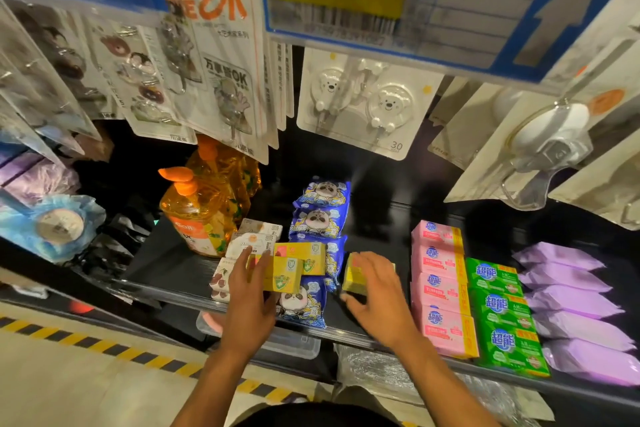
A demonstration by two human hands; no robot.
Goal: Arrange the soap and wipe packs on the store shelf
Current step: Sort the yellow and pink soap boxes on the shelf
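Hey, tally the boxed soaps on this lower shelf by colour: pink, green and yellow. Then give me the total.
Pink soap packs: 4
Green soap packs: 3
Yellow soap boxes: 3, one under the left hand, one under the right hand
Total: 10
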